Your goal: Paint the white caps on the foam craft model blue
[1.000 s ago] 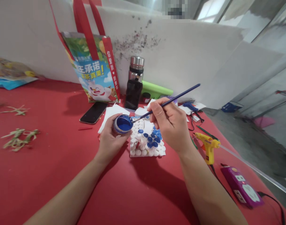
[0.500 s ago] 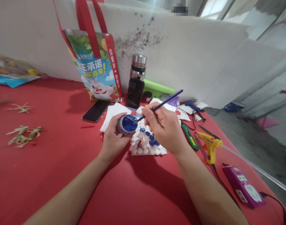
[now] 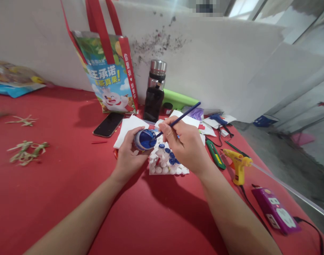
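My left hand (image 3: 130,152) is wrapped round a small jar of blue paint (image 3: 146,139), tilted so its open mouth faces me. Between the fingers of my right hand (image 3: 184,145) is a thin dark-blue paintbrush (image 3: 185,113), its lower end at the jar's rim and inside the mouth. Under and behind both hands lies a white board covered with rounded white pieces (image 3: 164,170); several pieces on it are painted blue (image 3: 172,161). My right hand hides part of this board.
On the red table (image 3: 71,187), a yellow glue gun (image 3: 239,164), a green utility knife (image 3: 215,154) and a purple power strip (image 3: 277,210) lie at right. Behind stand a dark bottle (image 3: 154,102) and a colourful bag (image 3: 109,81); a phone (image 3: 109,124) lies beside them.
The paintbrush has shifted slightly left and become a little steeper, its tip moving at the jar's mouth. My left hand and the jar stay almost in place.
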Available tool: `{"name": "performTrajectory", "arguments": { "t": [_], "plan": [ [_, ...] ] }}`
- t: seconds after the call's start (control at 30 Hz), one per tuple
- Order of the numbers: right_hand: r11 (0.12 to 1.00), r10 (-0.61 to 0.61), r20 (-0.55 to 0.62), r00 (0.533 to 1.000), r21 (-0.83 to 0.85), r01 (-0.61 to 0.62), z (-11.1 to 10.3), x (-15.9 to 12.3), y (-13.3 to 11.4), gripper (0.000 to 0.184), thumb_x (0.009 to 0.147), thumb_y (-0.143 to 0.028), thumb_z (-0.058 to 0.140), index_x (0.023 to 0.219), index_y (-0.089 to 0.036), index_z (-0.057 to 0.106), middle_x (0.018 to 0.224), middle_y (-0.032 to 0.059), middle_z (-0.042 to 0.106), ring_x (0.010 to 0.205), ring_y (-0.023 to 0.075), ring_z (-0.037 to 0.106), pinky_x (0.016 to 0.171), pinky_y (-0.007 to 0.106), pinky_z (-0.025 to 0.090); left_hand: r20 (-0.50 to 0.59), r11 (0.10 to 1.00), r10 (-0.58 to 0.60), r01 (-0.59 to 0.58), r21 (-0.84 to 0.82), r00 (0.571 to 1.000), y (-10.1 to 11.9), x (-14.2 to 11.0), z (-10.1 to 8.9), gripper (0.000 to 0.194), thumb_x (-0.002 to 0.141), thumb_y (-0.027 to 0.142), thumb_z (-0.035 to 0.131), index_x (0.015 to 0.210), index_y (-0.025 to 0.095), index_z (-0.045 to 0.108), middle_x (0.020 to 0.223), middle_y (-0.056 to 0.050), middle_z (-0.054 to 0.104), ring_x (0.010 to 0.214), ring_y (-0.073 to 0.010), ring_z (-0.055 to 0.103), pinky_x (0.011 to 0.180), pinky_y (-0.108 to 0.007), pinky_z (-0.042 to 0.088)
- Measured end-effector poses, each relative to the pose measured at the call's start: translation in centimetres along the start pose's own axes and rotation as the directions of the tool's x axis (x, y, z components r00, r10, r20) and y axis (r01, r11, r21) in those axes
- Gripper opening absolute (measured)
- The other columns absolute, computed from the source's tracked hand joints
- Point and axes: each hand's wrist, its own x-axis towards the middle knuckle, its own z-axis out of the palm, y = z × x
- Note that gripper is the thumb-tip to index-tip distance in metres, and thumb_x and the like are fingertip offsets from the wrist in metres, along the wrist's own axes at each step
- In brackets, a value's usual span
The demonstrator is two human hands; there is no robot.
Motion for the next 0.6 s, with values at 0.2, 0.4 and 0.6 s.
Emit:
{"name": "performTrajectory", "arguments": {
  "t": [0.2, 0.4, 0.6],
  "plan": [
    [0.999, 0.024, -0.004, 1.0, 0.028, -0.023, -0.48, 0.0, -0.48, 0.043, 0.118, -0.056, 0.053, 0.091, -0.024, 0.061, 0.078, -0.0007, 0.067, 0.07, 0.0139, 0.063, 0.068, 0.03, 0.045, -0.002, 0.999, 0.039, -0.039, 0.034, 0.999, -0.06, 0.12, -0.03, 0.065, 0.078, 0.031, 0.092, 0.138, 0.026, 0.068, 0.14, -0.011, 0.074, 0.125, -0.0304, 0.076, 0.107, -0.045, 0.067],
    [1.0, -0.012, 0.007, 1.0, -0.004, 0.012, 0.15, -0.03, 0.05, 0.045, 0.118, -0.057, 0.051, 0.09, -0.023, 0.062, 0.078, 0.0001, 0.067, 0.068, 0.0139, 0.061, 0.068, 0.03, 0.043, -0.02, 0.993, 0.094, -0.092, 0.077, 0.995, -0.06, 0.1, -0.07, 0.061, 0.079, 0.026, 0.091, 0.136, 0.025, 0.07, 0.136, -0.009, 0.076, 0.12, -0.0273, 0.077, 0.099, -0.039, 0.068],
    [1.0, -0.03, -0.002, 1.0, -0.009, 0.03, 0.04, -0.02, 0.01, 0.049, 0.118, -0.06, 0.051, 0.089, -0.023, 0.062, 0.076, 0.0004, 0.065, 0.068, 0.0139, 0.061, 0.066, 0.03, 0.042, -0.007, 0.992, 0.113, -0.113, 0.05, 0.994, -0.6, 0.06, -0.12, 0.064, 0.079, 0.026, 0.093, 0.139, 0.025, 0.07, 0.138, -0.009, 0.075, 0.122, -0.0277, 0.078, 0.099, -0.038, 0.068]
  ]
}}
